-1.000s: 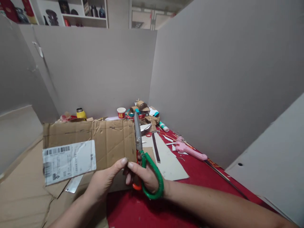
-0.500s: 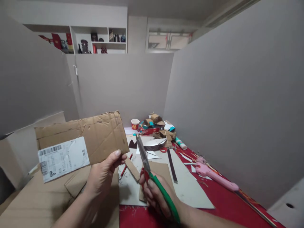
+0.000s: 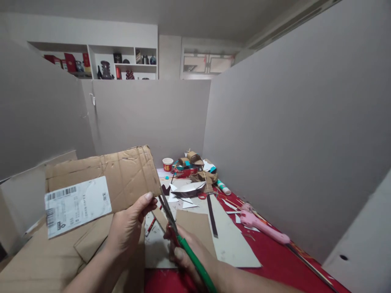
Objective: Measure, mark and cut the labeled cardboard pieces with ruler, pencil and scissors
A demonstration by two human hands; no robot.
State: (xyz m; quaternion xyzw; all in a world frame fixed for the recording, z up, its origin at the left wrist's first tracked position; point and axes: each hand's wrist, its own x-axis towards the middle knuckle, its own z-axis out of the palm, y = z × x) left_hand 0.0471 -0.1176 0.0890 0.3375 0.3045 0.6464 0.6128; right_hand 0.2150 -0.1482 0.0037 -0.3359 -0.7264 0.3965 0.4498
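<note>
Left hand [image 3: 130, 230] pinches the lower right corner of a cardboard sheet [image 3: 122, 179], thumb on the near face, fingers hidden behind. The sheet is held up off the table, long axis running left to right and tilted up slightly toward the right; a white shipping label [image 3: 76, 205] sits on its left half.

Right hand [image 3: 186, 254] is closed around the green handles of the scissors [image 3: 171, 221]. Their long axis runs from the hand at lower right up and left, tips pointing at the sheet's lower right corner, just beside the left thumb. Blades look nearly closed; whether they touch the cardboard edge I cannot tell.

The sheet lies up and left of both hands, the left hand on it, the right hand a little apart.

Below the hands, a cut cardboard piece [image 3: 195, 232] lies on the red table [image 3: 275, 260]. Further right is a pink glue gun [image 3: 262, 228], and at the back a paper cup [image 3: 168, 164].
</note>
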